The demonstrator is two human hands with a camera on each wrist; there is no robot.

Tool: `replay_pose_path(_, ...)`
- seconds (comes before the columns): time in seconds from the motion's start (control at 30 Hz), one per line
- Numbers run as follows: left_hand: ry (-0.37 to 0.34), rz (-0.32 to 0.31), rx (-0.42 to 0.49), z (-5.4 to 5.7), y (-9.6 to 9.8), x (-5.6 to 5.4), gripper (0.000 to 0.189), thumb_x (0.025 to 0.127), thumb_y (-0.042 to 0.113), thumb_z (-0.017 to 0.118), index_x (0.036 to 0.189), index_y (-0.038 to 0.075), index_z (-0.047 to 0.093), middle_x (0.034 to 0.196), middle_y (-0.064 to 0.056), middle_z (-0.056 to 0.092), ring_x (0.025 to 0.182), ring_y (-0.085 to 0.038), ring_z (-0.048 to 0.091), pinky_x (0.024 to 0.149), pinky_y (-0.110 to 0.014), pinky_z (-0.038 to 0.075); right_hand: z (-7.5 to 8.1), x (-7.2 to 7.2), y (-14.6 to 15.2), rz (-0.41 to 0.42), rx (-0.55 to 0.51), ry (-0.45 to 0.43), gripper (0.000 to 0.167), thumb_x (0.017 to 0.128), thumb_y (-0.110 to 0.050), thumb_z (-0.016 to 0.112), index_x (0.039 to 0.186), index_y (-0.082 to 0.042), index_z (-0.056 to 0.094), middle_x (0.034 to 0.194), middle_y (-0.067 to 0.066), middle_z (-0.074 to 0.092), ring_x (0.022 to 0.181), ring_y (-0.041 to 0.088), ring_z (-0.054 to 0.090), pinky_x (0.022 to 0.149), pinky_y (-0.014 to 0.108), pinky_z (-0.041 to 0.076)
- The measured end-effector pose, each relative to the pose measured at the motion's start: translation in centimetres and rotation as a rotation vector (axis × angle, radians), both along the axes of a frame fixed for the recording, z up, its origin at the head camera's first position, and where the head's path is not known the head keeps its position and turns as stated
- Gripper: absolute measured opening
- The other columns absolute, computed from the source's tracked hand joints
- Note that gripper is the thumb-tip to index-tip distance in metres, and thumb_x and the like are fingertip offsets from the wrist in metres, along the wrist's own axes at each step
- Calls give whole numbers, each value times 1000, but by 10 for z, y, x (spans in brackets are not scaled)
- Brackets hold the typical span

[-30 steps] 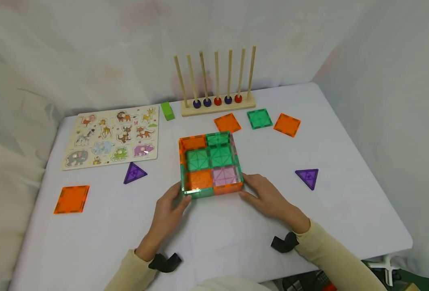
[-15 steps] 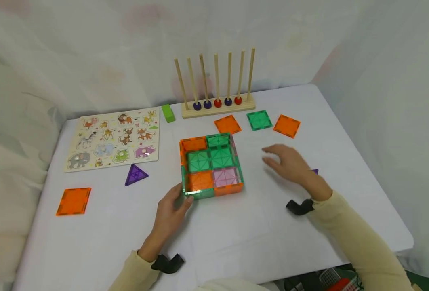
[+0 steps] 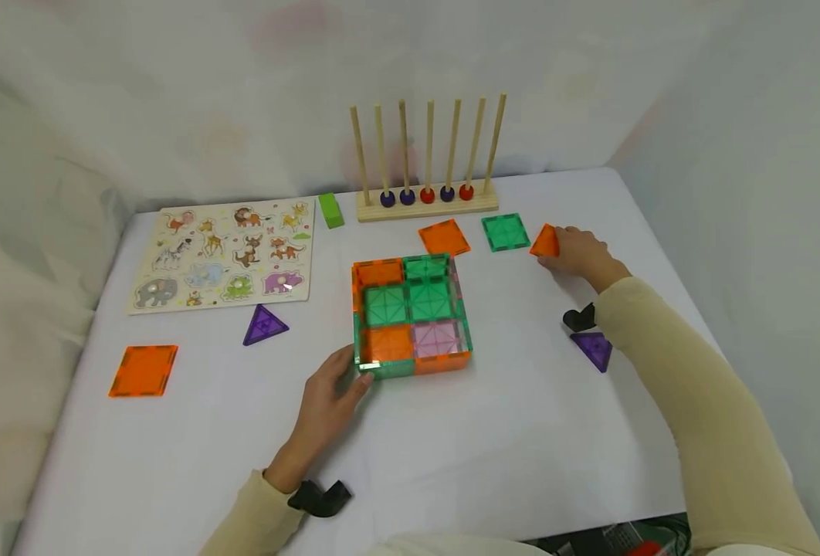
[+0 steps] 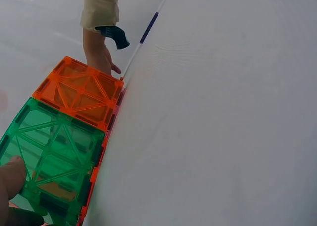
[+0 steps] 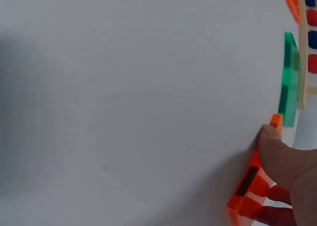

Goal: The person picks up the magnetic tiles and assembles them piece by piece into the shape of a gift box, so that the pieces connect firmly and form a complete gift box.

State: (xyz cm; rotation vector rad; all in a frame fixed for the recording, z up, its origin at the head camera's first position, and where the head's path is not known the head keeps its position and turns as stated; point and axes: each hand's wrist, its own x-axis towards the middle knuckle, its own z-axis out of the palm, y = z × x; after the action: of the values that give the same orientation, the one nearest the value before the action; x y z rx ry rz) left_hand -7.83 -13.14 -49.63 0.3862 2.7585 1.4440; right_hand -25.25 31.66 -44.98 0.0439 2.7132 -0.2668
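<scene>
An open-topped box of magnetic tiles (image 3: 385, 305), in green, orange and pink, sits mid-table. My left hand (image 3: 330, 398) grips its near left corner, the thumb (image 4: 12, 174) lying against a green tile in the left wrist view. Toward the back right, my right hand (image 3: 577, 253) pinches an orange square magnetic tile (image 3: 545, 242). In the right wrist view, the thumb presses on that tile's edge (image 5: 247, 181) and the fingers show through it from behind. Most of this tile is hidden by the hand in the head view.
Nearby lie a green tile (image 3: 506, 232) and another orange tile (image 3: 445, 237). Purple triangles (image 3: 265, 324) flank the box; one orange tile (image 3: 143, 371) lies far left. An animal puzzle board (image 3: 225, 259), a green block (image 3: 330, 211) and a wooden peg rack (image 3: 427, 202) stand along the back.
My right hand has left the box's right side, swung right and back, and taken hold of the orange tile. My left hand stays at the box's corner. The head view has shifted slightly.
</scene>
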Motion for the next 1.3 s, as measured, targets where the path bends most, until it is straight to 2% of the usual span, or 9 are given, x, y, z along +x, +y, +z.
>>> replay_pose_path(0.23,-19,0,-4,1,0,-1,57,92,28,65,139,1,48,140,-14,53,133,-33,46,110,-52,36,11,12,-5,94,104,77,74,93,-48,53,142,4,35,110,26,57,87,35,52,69,43,47)
replay_pose_path(0.4,-19,10,-10,1,-1,-1,57,92,27,65,139,1,48,139,-14,53,133,-32,46,109,-52,37,42,14,-21,174,173,189,78,88,-58,54,140,0,42,106,25,63,83,34,57,65,43,49)
replay_pose_path(0.53,-20,8,-6,0,-1,-2,57,92,27,65,139,1,48,139,-14,53,133,-32,46,109,-52,37,82,12,-64,271,135,302,76,89,-58,55,142,-5,43,119,23,63,88,35,59,67,44,50)
replay_pose_path(0.67,-26,8,0,-2,-1,-2,58,92,27,66,140,0,47,140,-14,53,133,-33,46,109,-52,36,105,16,-133,475,1,354,79,88,-60,56,148,-11,38,136,17,56,109,36,59,88,49,50)
replay_pose_path(0.77,-30,9,1,-4,-1,-1,58,91,27,66,140,1,48,140,-14,53,133,-33,46,109,-52,36,104,22,-180,637,-27,347,80,87,-64,55,148,-15,38,141,11,53,125,33,53,104,52,41)
replay_pose_path(0.9,-25,-2,2,-5,0,-2,58,91,27,66,140,2,48,140,-13,53,133,-33,46,110,-52,36,89,27,-223,752,42,316,78,88,-67,50,148,-19,40,143,7,51,131,30,47,109,53,35)
replay_pose_path(1.0,-22,-16,6,-5,2,-2,58,91,28,66,140,3,48,139,-13,53,132,-32,47,110,-52,36,79,29,-236,791,95,311,77,88,-70,46,146,-20,42,142,5,52,129,28,48,107,52,37)
replay_pose_path(1.13,-7,-15,-4,-7,2,-2,59,91,29,66,140,2,48,139,-14,53,131,-33,48,109,-53,37,75,30,-241,806,123,320,76,88,-70,44,146,-20,43,140,4,53,126,27,50,106,50,40)
replay_pose_path(1.3,15,-3,-24,-9,0,-2,59,90,28,67,139,0,48,138,-15,53,130,-33,49,108,-52,38,71,31,-246,799,106,313,73,88,-67,50,144,-21,46,137,4,55,124,27,51,106,50,40)
